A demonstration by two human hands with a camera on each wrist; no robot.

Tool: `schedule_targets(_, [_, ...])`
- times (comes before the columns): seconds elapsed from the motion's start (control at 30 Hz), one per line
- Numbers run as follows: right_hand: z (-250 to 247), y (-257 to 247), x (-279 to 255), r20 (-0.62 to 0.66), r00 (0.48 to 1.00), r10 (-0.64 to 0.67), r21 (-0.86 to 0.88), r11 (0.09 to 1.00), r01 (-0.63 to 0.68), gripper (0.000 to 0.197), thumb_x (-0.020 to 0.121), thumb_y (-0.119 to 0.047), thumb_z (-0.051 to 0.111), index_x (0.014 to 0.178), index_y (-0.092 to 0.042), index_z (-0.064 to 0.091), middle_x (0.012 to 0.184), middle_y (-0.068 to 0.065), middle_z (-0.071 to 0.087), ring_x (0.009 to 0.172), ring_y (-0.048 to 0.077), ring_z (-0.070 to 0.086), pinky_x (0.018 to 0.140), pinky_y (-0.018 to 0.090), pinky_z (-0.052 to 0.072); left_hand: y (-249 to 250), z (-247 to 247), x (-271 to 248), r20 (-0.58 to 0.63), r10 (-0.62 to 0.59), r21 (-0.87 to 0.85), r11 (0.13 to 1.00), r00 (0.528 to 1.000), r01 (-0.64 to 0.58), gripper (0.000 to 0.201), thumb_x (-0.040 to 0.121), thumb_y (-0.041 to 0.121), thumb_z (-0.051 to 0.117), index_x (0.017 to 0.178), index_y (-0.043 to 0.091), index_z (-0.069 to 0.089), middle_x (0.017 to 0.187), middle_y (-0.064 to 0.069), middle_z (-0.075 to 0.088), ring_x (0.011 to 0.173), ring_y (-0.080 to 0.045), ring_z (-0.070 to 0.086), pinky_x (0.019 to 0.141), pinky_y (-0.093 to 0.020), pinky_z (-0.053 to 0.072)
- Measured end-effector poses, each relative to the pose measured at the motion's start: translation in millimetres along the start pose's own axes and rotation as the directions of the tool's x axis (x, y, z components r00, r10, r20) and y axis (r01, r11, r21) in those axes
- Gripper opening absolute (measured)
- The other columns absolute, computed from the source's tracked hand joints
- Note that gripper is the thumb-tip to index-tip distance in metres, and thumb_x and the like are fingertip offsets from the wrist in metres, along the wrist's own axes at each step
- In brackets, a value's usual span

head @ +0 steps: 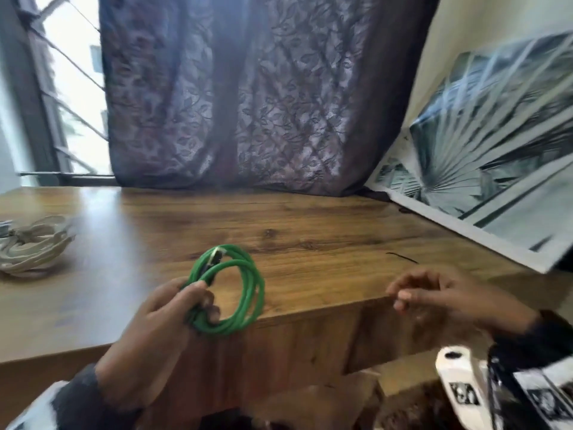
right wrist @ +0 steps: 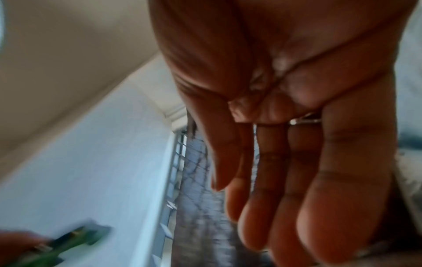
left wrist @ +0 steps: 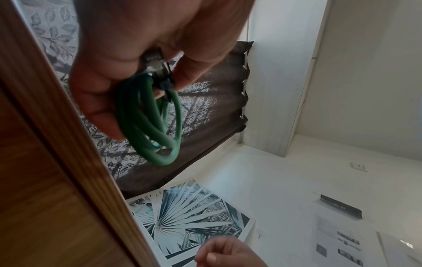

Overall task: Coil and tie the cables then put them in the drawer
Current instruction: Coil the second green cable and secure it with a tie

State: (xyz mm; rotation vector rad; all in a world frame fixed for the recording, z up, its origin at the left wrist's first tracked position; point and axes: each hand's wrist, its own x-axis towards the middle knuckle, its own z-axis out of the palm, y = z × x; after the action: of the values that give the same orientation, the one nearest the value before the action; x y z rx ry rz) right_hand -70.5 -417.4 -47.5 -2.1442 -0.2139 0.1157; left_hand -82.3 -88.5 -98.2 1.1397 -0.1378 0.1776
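A person's left hand (head: 161, 318) holds a coiled green cable (head: 231, 290) just above the near edge of a wooden table (head: 310, 237). The fingers (head: 198, 293) and thumb are curled round the left side of the coil, gripping several loops together, and a connector end sits at the top of the coil. From the left wrist view, the same fingers (left wrist: 95, 101) pinch the bundle of loops (left wrist: 148, 119) along with a metal-tipped plug held against them. The right hand (head: 449, 296) hovers to the right of the coil, just beyond the table's near edge and well apart from the cable; its fingers are loosely bent and hold nothing. In the right wrist view those fingers (right wrist: 297, 180) point away from the camera, relaxed and close together, though the picture is blurred. On the far left of the table lies a pale coiled cable bundle (head: 34, 243). A thin dark strip (head: 401, 257), too small to identify, lies on the table to the right. A dark patterned curtain (head: 248, 88) hangs behind the table, and a framed palm-leaf picture (head: 496, 166) leans at the far right.
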Motion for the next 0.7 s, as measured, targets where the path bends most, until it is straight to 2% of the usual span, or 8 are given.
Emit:
schedule_targets(0.07, [-45.5, 14.1, 13.6, -0.122, 0.992, 0.016, -0.244, 0.969, -0.046, 0.007, 0.079, -0.003, 0.068, 0.074, -0.008, 0.066, 0.063, 0.006, 0.064, 0.051, -0.003, 0.059, 0.046, 0.013, 0.046, -2.5, 0.0, 2.4, 0.033, -0.040, -0.071, 0.997, 0.999, 0.042, 0.019, 0.085, 0.011, 0.057, 0.081, -0.007, 0.056, 0.047, -0.005, 0.052, 0.043, -0.016, 0.054, 0.044, -0.017, 0.047])
schedule_targets(0.13, [-78.5, 25.8, 36.4, -0.208, 0.977, 0.053, -0.462, 0.875, -0.146, 0.010, 0.081, 0.010, 0.060, 0.079, 0.003, 0.067, 0.060, 0.003, 0.060, 0.043, -0.005, 0.055, 0.042, 0.008, 0.040, -5.7, 1.0, 5.2, 0.057, -0.072, -0.056, 0.996, 0.996, 0.075, 0.063, 0.045, 0.037, 0.088, 0.082, -0.007, 0.061, 0.050, -0.006, 0.054, 0.043, -0.016, 0.056, 0.045, -0.021, 0.050])
schedule_targets(0.2, [-95.4, 34.6, 57.4, -0.243, 0.961, 0.133, -0.579, 0.775, -0.254, 0.013, 0.081, 0.009, 0.058, 0.089, 0.003, 0.066, 0.068, 0.008, 0.060, 0.048, 0.001, 0.053, 0.040, 0.007, 0.038, -6.4, 6.6, 7.5, 0.066, -0.112, -0.025, 0.993, 0.992, 0.114, 0.090, 0.006, 0.045, 0.090, 0.078, -0.004, 0.064, 0.051, -0.006, 0.054, 0.045, -0.017, 0.057, 0.045, -0.024, 0.051])
schedule_targets(0.23, [-99.1, 38.5, 67.0, -0.221, 0.960, 0.169, -0.632, 0.725, -0.273, 0.020, 0.080, 0.011, 0.056, 0.093, 0.001, 0.067, 0.075, 0.010, 0.060, 0.055, 0.007, 0.053, 0.040, 0.006, 0.037, -7.4, 8.1, 9.6, 0.087, -0.117, -0.018, 0.993, 0.989, 0.119, 0.085, 0.006, 0.045, 0.090, 0.074, -0.002, 0.067, 0.051, -0.006, 0.054, 0.045, -0.017, 0.057, 0.044, -0.025, 0.051])
schedule_targets(0.37, [-97.3, 49.6, 87.4, 0.046, 0.974, 0.221, -0.749, 0.653, -0.112, 0.045, 0.068, 0.016, 0.061, 0.084, -0.026, 0.063, 0.088, -0.002, 0.058, 0.087, 0.016, 0.055, 0.075, 0.027, 0.048, -11.2, 5.8, 15.8, 0.061, -0.171, -0.075, 0.982, 0.983, 0.175, 0.024, 0.066, 0.024, 0.071, 0.072, 0.001, 0.070, 0.048, -0.004, 0.051, 0.040, -0.016, 0.055, 0.038, -0.024, 0.049])
schedule_targets(0.47, [-91.7, 58.6, 85.5, 0.102, 0.979, 0.177, -0.729, 0.683, -0.048, 0.037, 0.069, 0.011, 0.066, 0.085, -0.021, 0.059, 0.085, -0.001, 0.058, 0.084, 0.017, 0.055, 0.076, 0.030, 0.047, -14.4, 2.3, 20.2, 0.057, -0.203, -0.060, 0.977, 0.978, 0.206, 0.050, 0.028, 0.034, 0.090, 0.064, 0.005, 0.073, 0.047, -0.004, 0.050, 0.039, -0.017, 0.055, 0.037, -0.025, 0.048])
schedule_targets(0.63, [-84.6, 70.8, 79.2, 0.013, 0.999, -0.034, -0.758, 0.652, 0.032, 0.041, 0.073, 0.002, 0.066, 0.058, -0.033, 0.051, 0.066, -0.013, 0.057, 0.065, 0.003, 0.052, 0.061, 0.010, 0.035, -14.3, 3.8, 20.7, 0.100, -0.199, -0.055, 0.977, 0.975, 0.205, 0.060, 0.010, 0.036, 0.091, 0.059, 0.007, 0.073, 0.048, -0.005, 0.051, 0.040, -0.019, 0.055, 0.038, -0.026, 0.048])
schedule_targets(0.7, [-83.0, 70.3, 76.5, 0.013, 0.998, -0.069, -0.751, 0.658, 0.055, 0.042, 0.073, 0.003, 0.065, 0.058, -0.033, 0.049, 0.065, -0.016, 0.055, 0.064, -0.002, 0.049, 0.061, 0.007, 0.035, -14.2, 5.8, 17.9, 0.113, -0.203, -0.062, 0.975, 0.973, 0.211, 0.053, 0.018, 0.032, 0.090, 0.061, 0.005, 0.073, 0.050, -0.007, 0.050, 0.041, -0.020, 0.056, 0.039, -0.026, 0.048])
